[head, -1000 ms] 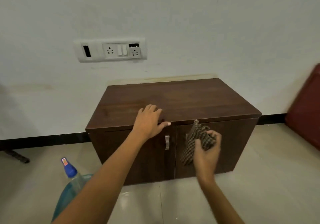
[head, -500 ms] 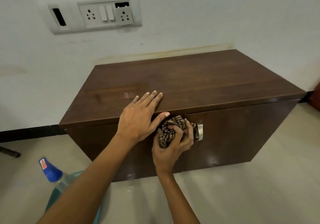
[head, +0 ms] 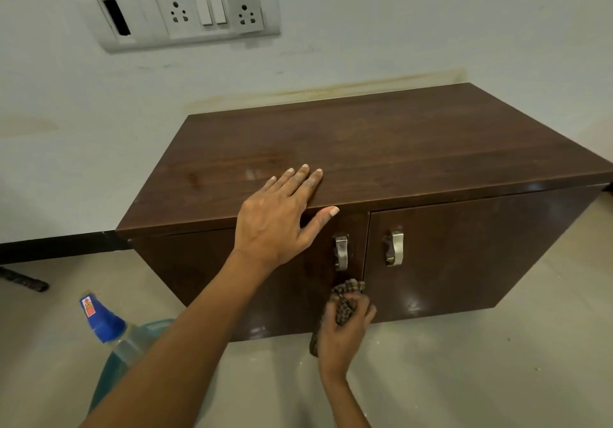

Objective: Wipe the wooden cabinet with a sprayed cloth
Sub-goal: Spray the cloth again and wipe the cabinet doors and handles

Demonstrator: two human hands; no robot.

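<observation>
Your right hand [head: 346, 326] has dropped down the front of the wooden cabinet [head: 398, 149]. Half a second ago it held the cloth [head: 347, 295] high on the left door [head: 185, 261], tucked under your left thumb and covering the left handle [head: 341, 252]. Now the cloth sits below that handle, on the lower part of the same door, close to the seam with the right door [head: 464, 255]. A second ago it was over on the right door, so the stroke has crossed the seam and then run downward.

For the task, that suggests you are working the cabinet front in passes (the top shows a few pale smears near your fingers, so I would judge it not finished). The lower edge of the left door and the wide stretch further left look like the ground yet to cover.

Your right hand is curled tightly round the bunched checked cloth, pressing its upper fold against the door while a tail hangs down by your wrist. Your left hand [head: 282, 215] lies flat and relaxed on the cabinet's top at the front edge, fingers straight, thumb lying out along the front edge, gripping nothing; it is well above the cloth. The spray bottle [head: 102, 320] stands on the floor [head: 464, 378] to your left, untouched.
</observation>
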